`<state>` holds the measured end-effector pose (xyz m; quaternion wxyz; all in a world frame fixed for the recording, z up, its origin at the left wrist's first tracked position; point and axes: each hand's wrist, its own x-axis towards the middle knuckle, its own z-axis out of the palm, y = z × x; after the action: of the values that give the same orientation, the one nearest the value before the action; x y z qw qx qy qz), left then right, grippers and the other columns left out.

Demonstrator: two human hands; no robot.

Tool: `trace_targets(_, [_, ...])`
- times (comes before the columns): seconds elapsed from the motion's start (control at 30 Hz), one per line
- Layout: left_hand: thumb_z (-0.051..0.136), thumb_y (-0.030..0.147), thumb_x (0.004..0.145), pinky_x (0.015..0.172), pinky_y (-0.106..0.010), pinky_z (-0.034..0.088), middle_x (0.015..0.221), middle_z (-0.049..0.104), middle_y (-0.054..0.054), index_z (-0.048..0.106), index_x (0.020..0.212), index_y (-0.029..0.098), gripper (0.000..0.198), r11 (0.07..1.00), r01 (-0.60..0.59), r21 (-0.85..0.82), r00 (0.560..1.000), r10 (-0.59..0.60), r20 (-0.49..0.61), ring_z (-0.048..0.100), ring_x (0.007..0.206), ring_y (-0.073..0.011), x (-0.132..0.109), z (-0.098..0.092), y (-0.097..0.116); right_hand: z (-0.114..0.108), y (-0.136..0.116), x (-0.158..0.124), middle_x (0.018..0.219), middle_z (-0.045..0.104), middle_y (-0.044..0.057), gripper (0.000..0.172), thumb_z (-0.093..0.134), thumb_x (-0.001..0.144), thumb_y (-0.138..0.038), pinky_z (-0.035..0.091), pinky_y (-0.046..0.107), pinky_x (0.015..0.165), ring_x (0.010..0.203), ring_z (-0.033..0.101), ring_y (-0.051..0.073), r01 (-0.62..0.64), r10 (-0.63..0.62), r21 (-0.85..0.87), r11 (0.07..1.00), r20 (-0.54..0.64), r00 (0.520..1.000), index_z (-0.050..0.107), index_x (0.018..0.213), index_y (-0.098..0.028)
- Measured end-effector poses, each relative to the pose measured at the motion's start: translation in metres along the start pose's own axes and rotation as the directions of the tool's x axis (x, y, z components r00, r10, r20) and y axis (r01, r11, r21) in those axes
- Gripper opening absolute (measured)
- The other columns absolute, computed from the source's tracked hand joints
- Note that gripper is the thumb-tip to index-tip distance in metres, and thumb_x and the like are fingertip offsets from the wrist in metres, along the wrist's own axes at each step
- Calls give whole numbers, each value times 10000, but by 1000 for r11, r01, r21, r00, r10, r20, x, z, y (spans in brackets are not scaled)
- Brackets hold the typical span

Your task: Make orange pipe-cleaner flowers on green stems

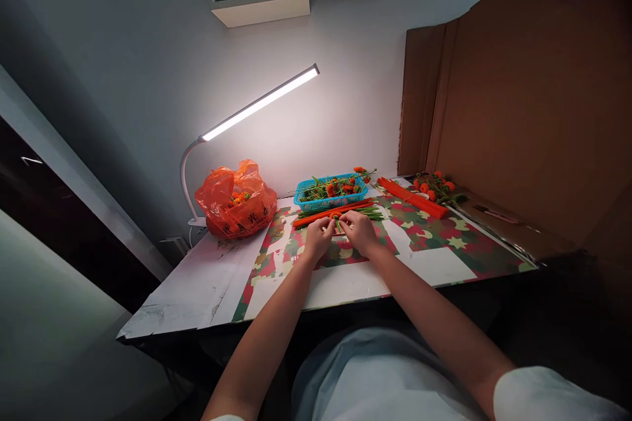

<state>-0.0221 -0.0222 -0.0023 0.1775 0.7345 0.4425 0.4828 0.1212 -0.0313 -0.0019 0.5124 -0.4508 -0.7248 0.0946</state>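
My left hand (318, 237) and my right hand (359, 230) meet over the patterned mat (434, 237) in the middle of the table. Both hands are closed in a pinch on a small orange flower with a green stem (337, 218) held between them. Just beyond the fingers lie loose green stems (368, 211) and orange sticks (320, 217). Behind these stands a blue basket (330, 192) filled with orange flowers and green stems.
An orange plastic bag (236, 200) sits at the back left, beside the base of a lit desk lamp (257, 105). A bundle of orange sticks (412, 198) and more orange flowers (434, 185) lie at the back right. Brown cardboard (518, 99) walls off the right side.
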Motion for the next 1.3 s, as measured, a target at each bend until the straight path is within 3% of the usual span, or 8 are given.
trace_targets(0.27, [439,282,887,582,-260,301,583,505,-9,499,593,179,317,907,-220,358,966,253,-48,449,581,-134,-4,3,7,12,6,4,516,436,-38,273,547,661,-432,271,245,493,505,352,101,-373,364,524,766,125,923,471,551,-194])
trace_targets(0.43, [423,233,907,615,-284,298,645,581,-38,565,647,177,301,777,-270,568,950,311,26,508,643,-159,-4,1,9,7,3,5,506,422,-42,250,598,583,-395,244,239,487,508,335,88,-418,417,514,749,125,900,484,516,-183])
trace_targets(0.57, [413,234,915,657,-301,307,700,609,-59,591,686,190,293,730,-311,608,942,321,97,518,709,-184,-3,-3,14,5,5,8,460,379,-58,203,576,568,-276,239,232,452,456,299,71,-591,506,558,582,320,801,413,481,-194])
trace_targets(0.73, [482,233,859,657,-297,303,649,564,-56,541,609,200,259,868,-266,420,962,269,52,492,694,-191,-2,-1,16,-1,4,8,437,402,-42,207,563,597,-240,322,247,447,420,356,85,-663,508,529,530,427,748,405,469,-203])
trace_targets(0.87, [508,340,806,564,-259,282,534,455,9,478,545,192,301,1000,20,22,999,-19,-34,408,549,-136,1,4,5,-3,0,4,572,575,9,135,615,657,-290,377,256,519,519,480,123,-492,436,473,731,231,870,579,601,-172])
trace_targets(0.97, [516,421,747,522,-237,292,514,433,33,492,552,181,310,953,211,-216,977,-203,57,382,519,-110,4,4,-3,-2,-1,2,743,674,44,74,629,697,-231,409,272,594,609,544,147,-173,172,214,961,24,985,659,725,-169])
trace_targets(1.13, [549,429,695,513,-228,306,506,423,39,469,519,182,314,910,294,-294,953,-254,166,370,508,-95,5,1,-3,-3,-2,0,802,677,46,99,597,770,-134,411,292,705,761,592,178,58,-56,-99,993,18,998,680,771,-189])
trace_targets(1.3, [511,410,730,540,-237,309,540,444,29,479,552,188,287,952,213,-219,977,-201,77,395,539,-111,3,5,2,-1,-3,-1,765,649,43,96,597,770,-163,391,285,665,708,575,169,-41,40,-129,991,-9,999,661,701,-183])
